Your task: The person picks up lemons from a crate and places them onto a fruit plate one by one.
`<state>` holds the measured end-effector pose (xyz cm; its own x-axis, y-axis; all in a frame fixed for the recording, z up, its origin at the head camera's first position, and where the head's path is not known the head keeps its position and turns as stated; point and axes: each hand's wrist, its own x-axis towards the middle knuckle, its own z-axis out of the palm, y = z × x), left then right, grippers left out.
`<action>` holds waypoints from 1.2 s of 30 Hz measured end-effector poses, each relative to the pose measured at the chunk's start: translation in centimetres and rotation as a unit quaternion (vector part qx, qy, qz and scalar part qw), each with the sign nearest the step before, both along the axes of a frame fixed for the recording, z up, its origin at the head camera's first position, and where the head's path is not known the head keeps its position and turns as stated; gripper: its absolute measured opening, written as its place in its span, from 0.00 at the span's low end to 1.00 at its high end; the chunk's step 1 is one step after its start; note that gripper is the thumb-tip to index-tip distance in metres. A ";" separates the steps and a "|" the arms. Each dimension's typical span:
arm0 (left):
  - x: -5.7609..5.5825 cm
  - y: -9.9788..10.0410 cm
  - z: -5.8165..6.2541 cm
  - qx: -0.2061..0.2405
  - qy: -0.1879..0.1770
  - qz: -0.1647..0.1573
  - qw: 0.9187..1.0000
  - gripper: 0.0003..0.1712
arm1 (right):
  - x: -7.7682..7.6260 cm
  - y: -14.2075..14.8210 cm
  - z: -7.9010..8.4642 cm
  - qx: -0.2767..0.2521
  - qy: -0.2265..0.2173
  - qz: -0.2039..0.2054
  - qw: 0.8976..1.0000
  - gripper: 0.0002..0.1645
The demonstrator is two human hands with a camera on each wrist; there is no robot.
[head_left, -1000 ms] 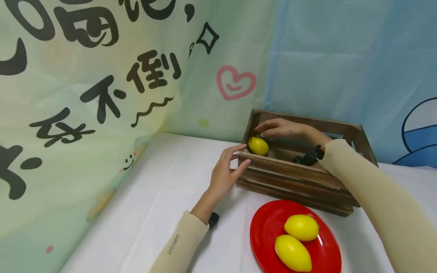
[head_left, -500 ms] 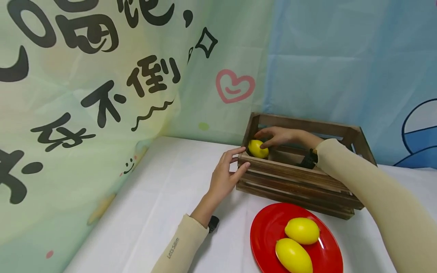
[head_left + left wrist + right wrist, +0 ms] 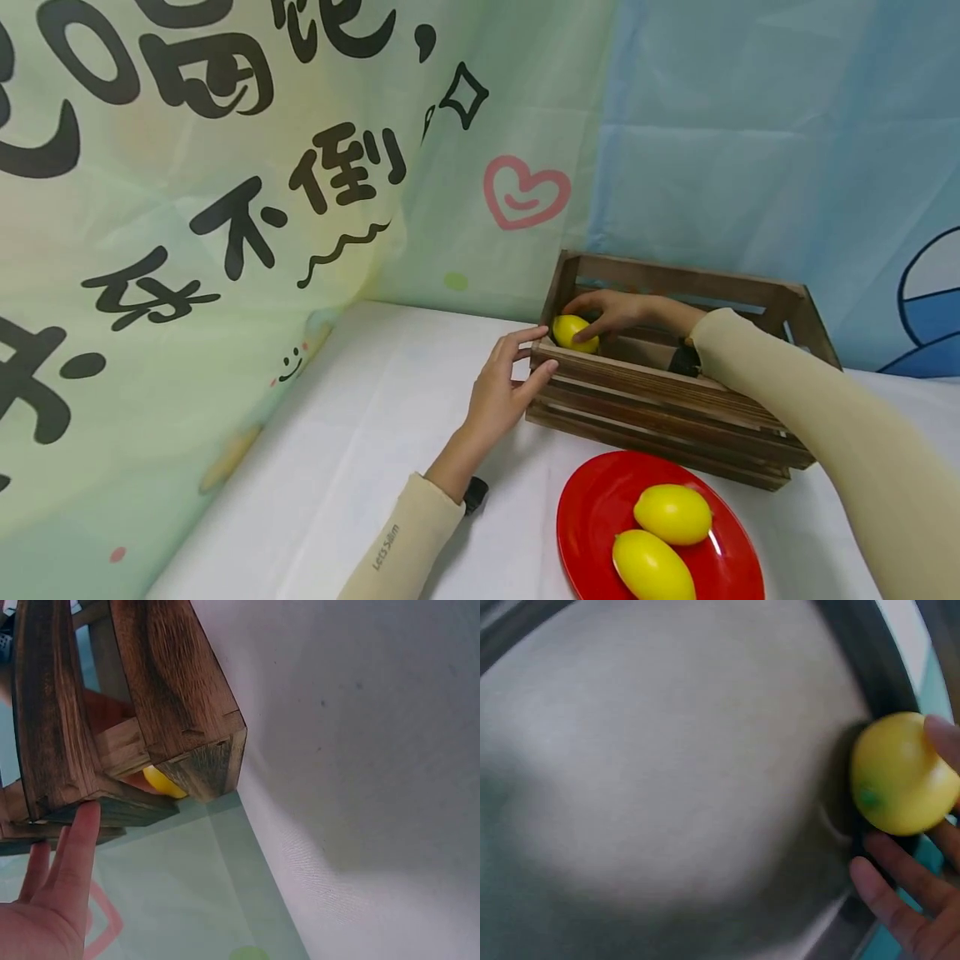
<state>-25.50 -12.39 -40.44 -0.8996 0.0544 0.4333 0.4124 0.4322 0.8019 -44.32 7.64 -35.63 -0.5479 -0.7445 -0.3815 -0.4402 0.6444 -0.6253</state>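
Observation:
A yellow lemon [image 3: 567, 327] lies in the left end of a brown slatted wooden crate [image 3: 652, 382]. My right hand [image 3: 622, 311] reaches inside and grips it, thumb on the near side and fingers on the far side. In the right wrist view the lemon [image 3: 900, 776] shows a green spot at one end, between the thumb and the other fingers. Outside, my left hand [image 3: 501, 390] touches the crate's front left corner with extended fingers, its thumb against the front slats. From the left wrist view, those fingertips [image 3: 88, 817] meet the wood.
In front of the crate, a red plate [image 3: 588, 504] carries two more lemons, the farther lemon [image 3: 672, 514] and the nearer lemon [image 3: 654, 567]. White cloth [image 3: 360, 433] covers the table. A printed backdrop [image 3: 712, 167] rises close behind the crate.
My right hand has come down from above the lemon and closed its thumb and fingers around it. My left hand stays at the crate corner; the head view has shifted slightly.

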 end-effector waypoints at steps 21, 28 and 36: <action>-0.1 -0.6 0.5 -0.004 -0.007 0.007 1.000 0.27 | -0.2 -1.0 0.2 -0.008 0.032 0.037 0.999 0.39; -0.4 0.0 0.2 -0.006 0.001 -0.003 1.000 0.27 | -0.2 0.1 1.6 0.001 0.047 0.046 0.998 0.38; -0.2 -0.1 0.3 0.000 -0.007 0.000 1.000 0.27 | -0.1 0.5 3.0 -0.038 0.030 0.010 0.999 0.37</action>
<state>-25.69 -12.45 -40.18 -0.9059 0.0550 0.4200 0.4009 0.4315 0.8081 -44.39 8.10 -32.59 -0.5530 -0.7809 -0.2906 -0.4904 0.5870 -0.6441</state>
